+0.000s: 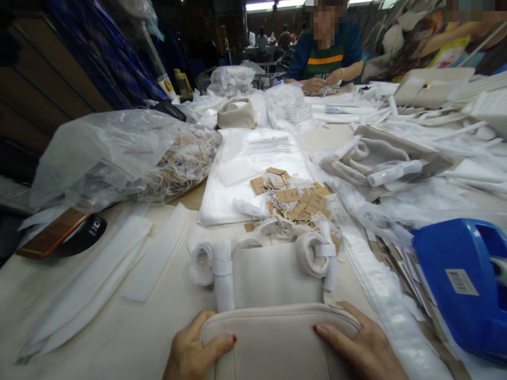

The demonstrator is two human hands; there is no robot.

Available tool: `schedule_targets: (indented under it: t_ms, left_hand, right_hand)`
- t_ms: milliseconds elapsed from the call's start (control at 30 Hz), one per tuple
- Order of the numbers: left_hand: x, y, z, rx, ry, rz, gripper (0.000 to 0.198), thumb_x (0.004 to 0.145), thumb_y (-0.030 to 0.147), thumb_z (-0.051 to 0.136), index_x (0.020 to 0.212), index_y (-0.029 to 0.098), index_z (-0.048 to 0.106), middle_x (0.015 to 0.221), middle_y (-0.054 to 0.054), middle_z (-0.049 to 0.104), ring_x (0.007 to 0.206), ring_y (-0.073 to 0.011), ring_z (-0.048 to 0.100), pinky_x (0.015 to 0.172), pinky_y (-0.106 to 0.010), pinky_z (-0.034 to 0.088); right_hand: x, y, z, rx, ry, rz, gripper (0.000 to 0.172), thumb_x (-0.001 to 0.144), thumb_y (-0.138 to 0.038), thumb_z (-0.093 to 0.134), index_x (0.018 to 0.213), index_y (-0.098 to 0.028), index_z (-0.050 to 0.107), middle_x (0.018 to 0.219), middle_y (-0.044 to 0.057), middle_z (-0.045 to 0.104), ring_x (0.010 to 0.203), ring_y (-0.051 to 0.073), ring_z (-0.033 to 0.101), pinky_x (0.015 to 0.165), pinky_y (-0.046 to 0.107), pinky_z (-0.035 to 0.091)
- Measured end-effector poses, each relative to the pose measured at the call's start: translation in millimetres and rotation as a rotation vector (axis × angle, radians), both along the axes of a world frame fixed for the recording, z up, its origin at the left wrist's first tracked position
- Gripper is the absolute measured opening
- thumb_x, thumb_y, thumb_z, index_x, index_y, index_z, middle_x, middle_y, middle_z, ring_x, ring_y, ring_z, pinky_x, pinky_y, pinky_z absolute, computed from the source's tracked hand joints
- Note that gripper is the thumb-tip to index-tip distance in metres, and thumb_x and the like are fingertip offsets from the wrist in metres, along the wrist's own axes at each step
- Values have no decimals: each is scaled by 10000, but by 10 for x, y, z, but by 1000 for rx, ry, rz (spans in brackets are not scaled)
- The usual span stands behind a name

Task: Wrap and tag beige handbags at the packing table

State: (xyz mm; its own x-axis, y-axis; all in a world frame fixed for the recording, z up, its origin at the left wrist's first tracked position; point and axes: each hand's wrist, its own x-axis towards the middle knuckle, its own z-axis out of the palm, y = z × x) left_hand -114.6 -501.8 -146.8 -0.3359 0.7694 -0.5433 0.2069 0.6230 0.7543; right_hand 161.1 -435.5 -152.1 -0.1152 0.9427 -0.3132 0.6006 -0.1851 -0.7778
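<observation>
A cream handbag [273,343] is at the bottom middle of the head view, its near part tilted up towards me. My left hand [194,343] grips its left edge, thumb on the front face. At the right edge my right hand [358,343] holds it the same way. Behind the raised edge lies a pale flap or panel [277,274], flanked by straps wrapped in white film: a left wrapped strap [223,274] and a right coiled strap [312,256]. The fingers behind the bag are hidden.
Brown paper tags [301,200] lie beyond the bag on stacked white plastic bags [222,195]. A clear sack of tags [174,158] and white strips [91,279] are left; a blue plastic holder [463,285] and an open bag [380,158] right. A co-worker [327,58] stands opposite.
</observation>
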Motion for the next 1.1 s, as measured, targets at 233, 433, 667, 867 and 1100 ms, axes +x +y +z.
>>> schedule_targets:
  t_ms: [233, 433, 667, 867, 1100]
  left_hand:
    - [9, 92, -54, 36, 36, 16, 361, 602, 524, 657, 722, 191, 585, 587, 33, 608, 599, -184, 569, 544, -253, 431]
    - [40, 106, 22, 146, 228, -56, 296, 639, 476, 637, 700, 206, 531, 594, 44, 583, 617, -187, 558, 579, -264, 414]
    - [19, 34, 95, 237, 183, -45, 351, 598, 443, 675, 787, 187, 527, 709, -9, 630, 714, -229, 598, 659, -317, 458]
    - [101, -445, -177, 370, 130, 322, 676, 547, 421, 719, 1106, 124, 479, 1111, -164, 598, 961, -292, 603, 836, -396, 477]
    - [377, -557, -190, 532, -312, 517, 566, 537, 429, 776, 987, 179, 543, 876, -82, 692, 849, -256, 638, 754, -331, 472]
  right_hand:
    - [-36, 133, 25, -84, -134, 14, 413, 706, -621, 552, 791, -221, 614, 755, 31, 719, 771, 247, 678, 668, 314, 510]
    - [-121, 1, -62, 532, -417, -43, 568, 786, -585, 514, 1136, -139, 518, 973, 161, 672, 884, 319, 650, 697, 423, 507]
    - [-678, -118, -92, 1107, -438, 486, 300, 930, -248, 380, 1166, -209, 562, 1047, 87, 643, 962, 238, 587, 889, 415, 407]
    - [-710, -93, -165, 1093, -480, 501, 325, 945, -278, 364, 1205, -183, 535, 1018, 95, 622, 943, 238, 566, 860, 411, 388]
    - [-692, -26, -92, 1167, -332, 449, 201, 913, -323, 460, 931, -158, 573, 781, 60, 629, 738, 212, 577, 731, 361, 377]
